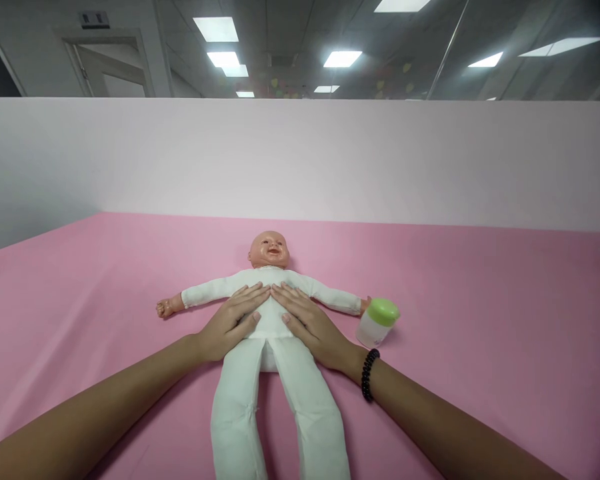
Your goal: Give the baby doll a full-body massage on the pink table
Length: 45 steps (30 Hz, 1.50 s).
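A baby doll [269,327] with a white cloth body lies on its back, its head at the far end and its arms spread wide. My left hand [233,321] rests flat on the left side of its chest, fingers stretched out. On the right side of the chest lies my right hand [315,325], also flat, a black coiled band around the wrist. The fingertips of both hands nearly meet at the middle of the chest. Close to the doll's hand on the right is a bottle [377,323] with a green cap, slightly tilted in view. The doll's feet are out of frame.
A pink cloth [480,320] covers the table, with soft creases at the left. Behind it stands a low white partition [300,160]. Above that are glass, ceiling lights and a doorway [111,70].
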Motion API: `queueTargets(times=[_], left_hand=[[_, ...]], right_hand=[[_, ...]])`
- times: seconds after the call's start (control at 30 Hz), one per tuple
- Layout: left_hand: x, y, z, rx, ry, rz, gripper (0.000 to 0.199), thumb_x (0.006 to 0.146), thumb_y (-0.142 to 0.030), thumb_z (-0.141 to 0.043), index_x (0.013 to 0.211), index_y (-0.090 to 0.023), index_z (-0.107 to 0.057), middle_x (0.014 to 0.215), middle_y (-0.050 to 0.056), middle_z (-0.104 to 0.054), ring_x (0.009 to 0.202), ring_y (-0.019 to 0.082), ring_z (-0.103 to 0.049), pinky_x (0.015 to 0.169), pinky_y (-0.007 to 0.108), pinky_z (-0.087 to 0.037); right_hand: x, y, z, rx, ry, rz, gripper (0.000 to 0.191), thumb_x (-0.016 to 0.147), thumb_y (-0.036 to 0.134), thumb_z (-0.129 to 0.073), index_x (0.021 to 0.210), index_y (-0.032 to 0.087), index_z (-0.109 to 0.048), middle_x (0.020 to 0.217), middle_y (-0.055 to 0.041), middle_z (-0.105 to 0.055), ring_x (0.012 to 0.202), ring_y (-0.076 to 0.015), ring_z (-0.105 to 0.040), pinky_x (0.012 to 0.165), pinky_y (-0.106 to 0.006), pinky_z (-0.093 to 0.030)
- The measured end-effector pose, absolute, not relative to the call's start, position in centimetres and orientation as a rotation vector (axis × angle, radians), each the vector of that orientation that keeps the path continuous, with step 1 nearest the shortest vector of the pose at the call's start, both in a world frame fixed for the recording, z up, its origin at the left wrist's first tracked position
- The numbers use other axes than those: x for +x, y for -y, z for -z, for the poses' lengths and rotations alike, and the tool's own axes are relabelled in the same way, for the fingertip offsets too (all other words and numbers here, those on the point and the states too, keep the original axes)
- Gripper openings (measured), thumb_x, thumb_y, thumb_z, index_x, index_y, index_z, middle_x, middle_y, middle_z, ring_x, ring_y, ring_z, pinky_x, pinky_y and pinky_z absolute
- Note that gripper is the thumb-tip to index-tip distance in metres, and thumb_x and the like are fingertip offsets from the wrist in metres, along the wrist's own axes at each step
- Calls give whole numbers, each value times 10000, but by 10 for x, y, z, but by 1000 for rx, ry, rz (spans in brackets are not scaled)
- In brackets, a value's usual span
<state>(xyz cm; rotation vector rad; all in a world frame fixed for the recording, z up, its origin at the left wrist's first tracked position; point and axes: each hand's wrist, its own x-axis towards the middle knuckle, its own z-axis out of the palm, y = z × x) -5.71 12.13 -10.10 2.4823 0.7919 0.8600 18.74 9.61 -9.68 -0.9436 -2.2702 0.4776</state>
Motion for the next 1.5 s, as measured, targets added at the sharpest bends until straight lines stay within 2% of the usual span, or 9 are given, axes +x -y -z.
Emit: queueTargets(times=[0.2,0.37,0.5,0.63,0.87,0.97,1.1,1.3,1.5], left_hand=[[-57,-117,96,2434,-932,-720,589,1043,-512,-348,1590,-314,-249,1663,-10,-159,1552,259,-59,1269,516,-28],[-57,-118,98,2326,-1038,-722,680,1004,-601,-395,1595,-302,-239,1679,-17,-55,1555,254,20,1270,490,-35],[-56,-121,97,2233,-1089,-717,734,976,-638,-436,1595,-297,-238,1681,-16,-44,1553,250,34,1268,484,-60],[-54,-123,96,2142,-1137,-772,761,945,-655,-493,1578,-284,-294,1678,2,-84,1554,252,-1,1266,484,-86],[-51,-123,91,2100,-1004,-907,603,937,-589,-571,1445,-266,-535,1600,40,-342,1536,280,-134,1258,493,-169],[-52,-124,88,2200,-870,-869,507,993,-531,-502,1427,-275,-552,1547,32,-429,1532,265,-148,1266,512,-101],[-54,-131,85,2261,-805,-717,527,1007,-520,-472,1490,-308,-459,1597,15,-333,1540,272,-96,1255,555,0],[-54,-142,80,2263,-865,-621,633,972,-578,-495,1545,-351,-354,1639,-28,-230,1545,284,21,1252,554,-10],[-55,-149,86,2271,-965,-647,722,970,-613,-466,1587,-299,-262,1662,-6,-136,1545,276,40,1256,524,-18]], right_hand=[[188,-99,98,-1099,2237,-557,593,1032,546,-375,1581,356,-255,1657,28,-133,1556,-242,-70,1269,-550,-71],[187,-101,106,-1202,2108,-528,686,1001,593,-414,1595,299,-240,1662,0,-133,1556,-240,-79,1276,-527,-105],[185,-102,108,-1255,1953,-489,712,969,573,-490,1561,198,-358,1616,-58,-296,1527,-254,-229,1271,-505,-210],[182,-100,106,-1235,1793,-441,564,933,490,-588,1399,172,-590,1469,-83,-525,1414,-269,-451,1219,-485,-354],[183,-101,102,-937,1836,-463,302,972,334,-567,1204,219,-722,1246,-37,-695,1220,-215,-634,1118,-421,-487],[185,-103,99,-848,1926,-540,320,993,330,-537,1267,261,-687,1317,-11,-655,1294,-201,-580,1159,-426,-443],[187,-106,96,-879,2025,-598,362,1017,393,-487,1327,291,-646,1405,1,-590,1399,-213,-473,1230,-486,-318],[186,-118,97,-1021,2129,-581,511,1033,501,-384,1516,339,-424,1590,34,-352,1536,-220,-198,1273,-520,-117],[187,-130,104,-1202,2060,-565,640,999,582,-398,1576,321,-302,1664,4,-142,1558,-245,-70,1256,-553,-25]])
